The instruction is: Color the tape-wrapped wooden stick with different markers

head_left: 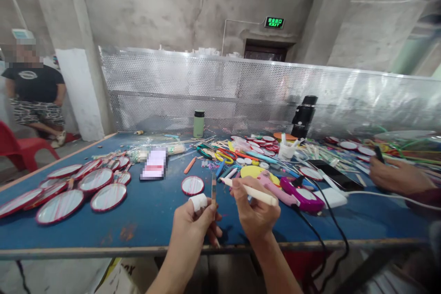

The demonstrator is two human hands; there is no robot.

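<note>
My left hand (193, 225), with white tape wrapped round one finger, pinches a thin flat stick (213, 188) that stands upright above the table's front edge. Part of the stick is hidden by the fingers. My right hand (258, 216) is closed round a cream-coloured marker pen (260, 194), its narrow tip pointing left toward the stick but a little apart from it. Just beyond my left hand, a small round disc with a red rim (193, 185) lies flat on the blue table (151, 225).
Red-rimmed discs (94, 180) are piled at left beside a phone (154, 164). A purple and pink glue gun (303, 196) with cables lies right of my hands. Behind stand a green bottle (199, 125) and black flask (303, 117). Another person's hand (396, 177) is at right.
</note>
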